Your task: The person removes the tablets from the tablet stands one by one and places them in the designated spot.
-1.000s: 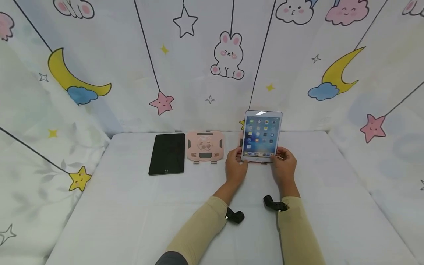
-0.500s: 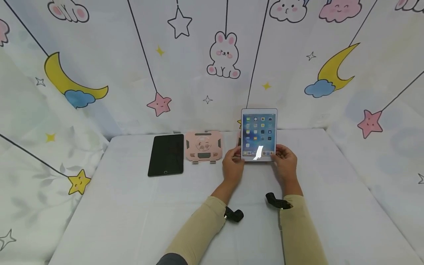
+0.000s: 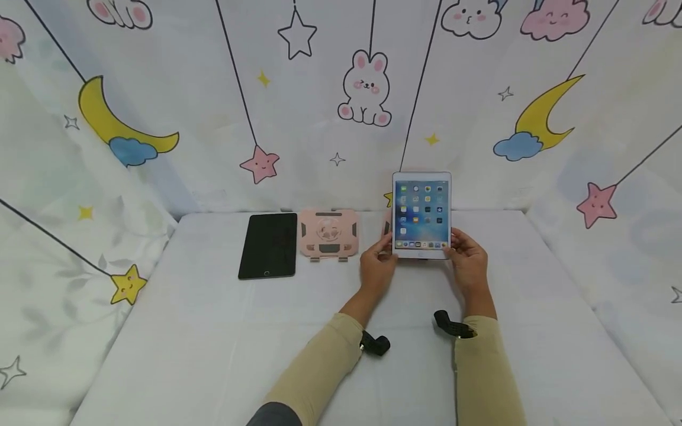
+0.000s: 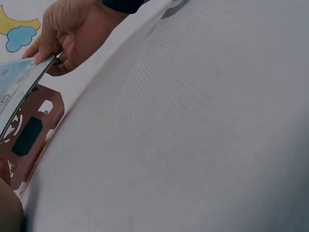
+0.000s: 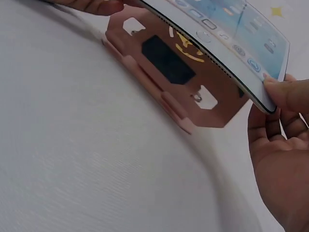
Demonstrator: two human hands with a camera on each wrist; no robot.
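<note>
A white tablet with its lit home screen facing up is held between both hands. My left hand pinches its lower left corner, thumb on the front. At the lower right corner my right hand grips it, thumb on the front and fingers behind. Beneath the tablet, apart from it along the near edge, lies a pink tablet case with cutouts and a dark panel. The tablet hides most of this case in the head view. Only a sliver of my left hand shows in its own wrist view.
A black tablet with a dark screen lies on the white table to the left. Beside it is a second pink case with two small tabs at its near edge. A printed curtain rises behind the table.
The tablet has straightened from a slight slant and risen a little. My right hand has shifted to the right along its lower corner. The black tablet and the left pink case stay put.
</note>
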